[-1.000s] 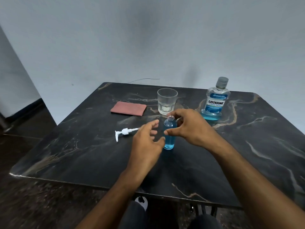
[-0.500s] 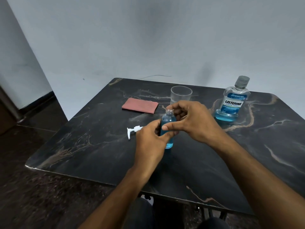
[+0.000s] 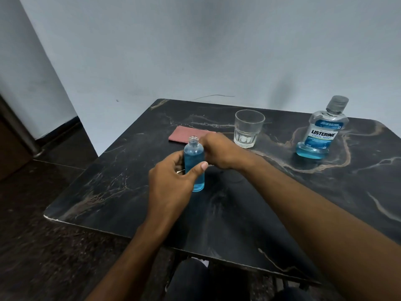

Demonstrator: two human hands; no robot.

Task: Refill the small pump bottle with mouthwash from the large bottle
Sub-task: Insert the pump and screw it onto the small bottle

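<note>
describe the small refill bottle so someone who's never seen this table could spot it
On the dark marble table, look near the middle, in front of the red cloth and left of the drinking glass. The small bottle stands there, gripped by the left hand. Unlike the labelled, capped Listerine bottle, it is slim, unlabelled, open-necked and nearly full of blue liquid.

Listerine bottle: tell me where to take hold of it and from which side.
Grip the Listerine bottle around its broad labelled body, below the neck, coming from the near right side with the right hand. It stands upright and capped at the table's far right with open space around it; the drinking glass stands apart on its left.
</note>
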